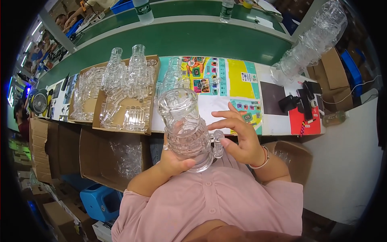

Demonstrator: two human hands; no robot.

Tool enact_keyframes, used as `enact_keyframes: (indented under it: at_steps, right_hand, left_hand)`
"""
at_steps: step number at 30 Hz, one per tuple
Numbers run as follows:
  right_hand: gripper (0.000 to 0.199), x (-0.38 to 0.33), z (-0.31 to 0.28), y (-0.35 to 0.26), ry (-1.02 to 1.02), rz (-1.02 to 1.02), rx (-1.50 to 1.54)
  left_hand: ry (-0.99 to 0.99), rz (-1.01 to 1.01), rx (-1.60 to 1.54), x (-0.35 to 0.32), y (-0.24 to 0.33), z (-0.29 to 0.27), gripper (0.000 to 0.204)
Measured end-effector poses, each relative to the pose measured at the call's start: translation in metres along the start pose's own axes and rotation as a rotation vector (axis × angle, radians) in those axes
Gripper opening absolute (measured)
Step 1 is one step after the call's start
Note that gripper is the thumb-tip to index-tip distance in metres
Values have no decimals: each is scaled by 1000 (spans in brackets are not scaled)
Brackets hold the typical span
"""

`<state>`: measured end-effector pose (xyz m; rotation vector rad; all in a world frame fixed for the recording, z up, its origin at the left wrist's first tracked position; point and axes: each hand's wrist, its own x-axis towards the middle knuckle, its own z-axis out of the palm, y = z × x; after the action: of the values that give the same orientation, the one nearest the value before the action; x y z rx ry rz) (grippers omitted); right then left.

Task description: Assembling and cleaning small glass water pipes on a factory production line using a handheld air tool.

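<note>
My left hand (177,159) is wrapped round the lower part of a clear plastic cylindrical shell (187,135), ribbed and wider toward its base. It is held upright, slightly tilted, in front of my chest. A small clear plastic side piece (218,144) sits against the shell's right side. My right hand (244,139) has its thumb on that piece and its index fingertip close by at the shell's wall; the other fingers are spread. Whether the piece is fixed to the shell cannot be seen.
Cardboard trays (152,97) of clear plastic parts stand on the bench at left. A tall stack of clear shells (310,44) leans at right, near black devices (296,103). Below are an open carton (90,155) and a blue stool (98,201). A bottle (144,12) stands behind.
</note>
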<state>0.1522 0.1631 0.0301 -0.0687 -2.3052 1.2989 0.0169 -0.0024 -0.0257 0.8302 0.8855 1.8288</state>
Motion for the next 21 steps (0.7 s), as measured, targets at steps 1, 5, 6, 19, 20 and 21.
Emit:
enact_keyframes:
  at_steps: [1,5,6,19,20,21]
  right_hand:
    - [31,-1,0,-3,12,-22,-52]
    - [32,-5,-3,-3,40,-101,-175]
    - [32,-6,-3,-3,42,-101,-175]
    - [89,-21,58,45,162,-131,-66]
    - [89,-23,62,48,168,-128,-70]
    - [89,-26,70,51,69,64,441]
  left_hand:
    - [30,31,-2,0,1,3,95]
    - [-15,-145,85,7,13,8,103]
    - [-62,-161,141,5,11,0,101]
    - [-34,362,550,-9,-16,-22,97]
    - [35,372,802,-8,-13,-29,99]
    - [233,465,709,-6,-12,-27,101]
